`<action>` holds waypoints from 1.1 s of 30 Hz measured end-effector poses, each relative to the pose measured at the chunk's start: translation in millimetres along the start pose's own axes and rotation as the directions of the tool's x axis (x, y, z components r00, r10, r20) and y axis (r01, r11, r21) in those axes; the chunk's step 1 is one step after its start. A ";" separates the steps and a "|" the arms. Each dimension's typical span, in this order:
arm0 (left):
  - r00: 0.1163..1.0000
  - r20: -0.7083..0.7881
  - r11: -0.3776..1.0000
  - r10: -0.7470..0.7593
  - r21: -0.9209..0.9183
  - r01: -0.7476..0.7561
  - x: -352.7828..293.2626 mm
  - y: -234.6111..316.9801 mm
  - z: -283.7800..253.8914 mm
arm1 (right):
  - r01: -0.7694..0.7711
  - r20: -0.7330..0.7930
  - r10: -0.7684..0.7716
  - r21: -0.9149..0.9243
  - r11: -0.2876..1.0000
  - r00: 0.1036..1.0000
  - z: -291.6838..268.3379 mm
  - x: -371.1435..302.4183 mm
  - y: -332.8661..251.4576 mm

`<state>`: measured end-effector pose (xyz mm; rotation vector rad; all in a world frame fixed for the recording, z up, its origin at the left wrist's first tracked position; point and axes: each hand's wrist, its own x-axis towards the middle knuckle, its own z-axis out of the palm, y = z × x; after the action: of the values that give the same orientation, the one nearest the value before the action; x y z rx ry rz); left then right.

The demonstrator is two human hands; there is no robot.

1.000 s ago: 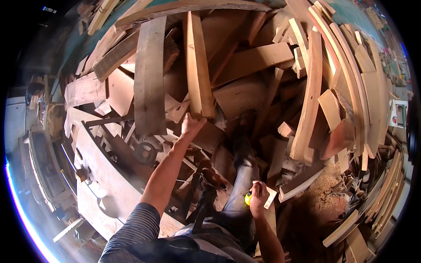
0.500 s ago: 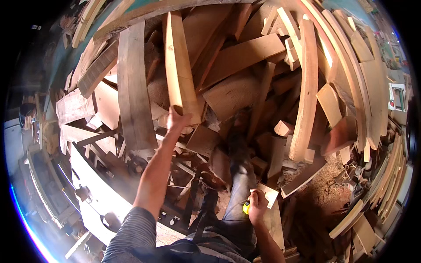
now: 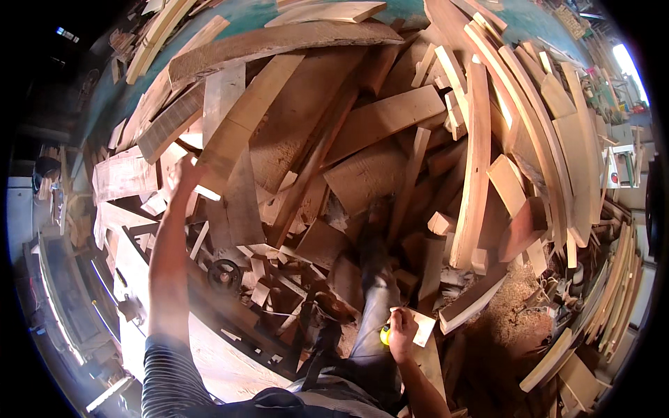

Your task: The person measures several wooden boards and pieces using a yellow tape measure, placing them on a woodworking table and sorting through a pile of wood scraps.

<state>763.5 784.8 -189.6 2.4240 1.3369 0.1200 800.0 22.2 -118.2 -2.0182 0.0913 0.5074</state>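
Observation:
My left hand [image 3: 182, 178], arm stretched out to the left, grips the near end of a long pale board [image 3: 245, 124]. The board slants away to the upper right, over a wider greyish plank [image 3: 240, 188]. Low in the middle, beside my leg, my right hand [image 3: 402, 336] is closed around a yellow tape measure [image 3: 385, 335]. Just right of that hand shows a flat pale piece [image 3: 423, 328]; whether the fingers also hold it I cannot tell.
Boards and offcuts lie heaped ahead, with a curved plank [image 3: 286, 43] across the far side. Long boards [image 3: 470, 167] stand at the right. Sawdust [image 3: 516, 313] covers ground at right. A white-topped machine [image 3: 216, 355] with a dark handwheel [image 3: 224, 276] stands at near left.
My left hand has moved left, swinging the near end of the pale board across the greyish plank. My right hand has shifted slightly, still with the tape measure.

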 end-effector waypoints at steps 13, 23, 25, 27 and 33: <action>0.888 0.175 0.633 0.425 0.644 -0.430 -115.4 155.7 49.8 | 0.096 0.022 -0.094 -0.192 0.977 0.995 -3.4 5.2 4.9; 0.883 0.153 0.593 0.444 0.689 -0.417 -136.7 166.5 91.2 | -0.126 -0.009 0.126 -0.025 0.992 0.992 2.7 9.8 -5.0; 0.895 0.162 0.670 0.415 0.611 -0.421 -141.3 173.4 101.4 | -0.093 0.020 0.095 -0.080 0.992 0.995 1.7 7.0 -5.5; 0.815 0.224 0.663 0.534 0.488 -0.568 -162.8 174.4 131.1 | -0.083 0.034 0.086 -0.095 0.992 0.996 0.3 7.9 -4.9; 0.854 0.438 0.861 0.282 0.276 -0.427 -225.0 146.8 221.9 | -0.206 0.010 0.207 -0.026 0.978 0.978 0.9 7.4 -17.8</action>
<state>813.0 465.6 -320.3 2.7906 0.7648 -0.5340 811.4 32.8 -106.7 -2.0406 0.2907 0.6547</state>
